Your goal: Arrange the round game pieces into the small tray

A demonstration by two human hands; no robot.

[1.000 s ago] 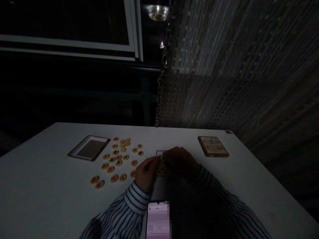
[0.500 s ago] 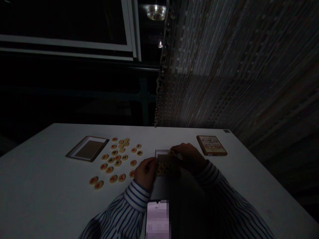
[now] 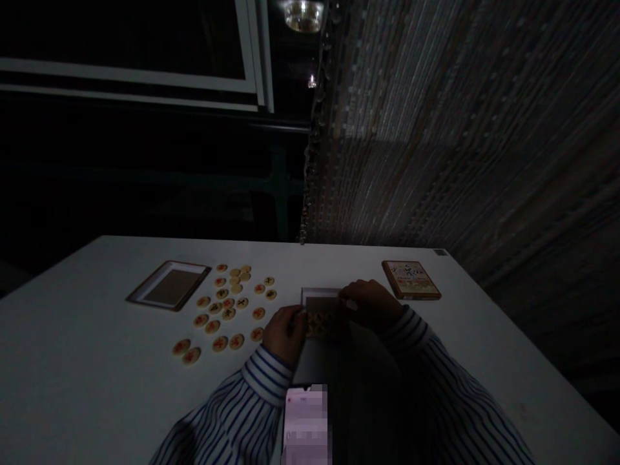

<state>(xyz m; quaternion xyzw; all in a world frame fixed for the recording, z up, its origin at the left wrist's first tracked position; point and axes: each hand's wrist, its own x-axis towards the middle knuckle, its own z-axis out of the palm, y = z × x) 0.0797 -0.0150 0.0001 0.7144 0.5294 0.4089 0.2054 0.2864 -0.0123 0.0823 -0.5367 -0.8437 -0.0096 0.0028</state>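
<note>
Dim light falls on the white table. The left hand, curled, meets the open box at its left edge; the right hand, fingers bent, its right; any grip is unclear. Poor visibility could cause a nudge, jostling the discs inside.

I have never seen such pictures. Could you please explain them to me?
No machine here: the pictures come from a head-worn camera, looking down at a person's two bare hands. The left hand is at the left edge of an open box, the right hand at its right; darkness hides whether either grips anything. Round pieces sit inside it. On the white table, loose pieces lie to the left, near a shallow tray; a flat printed box lies to the right, a lit phone nearest the camera.
</note>
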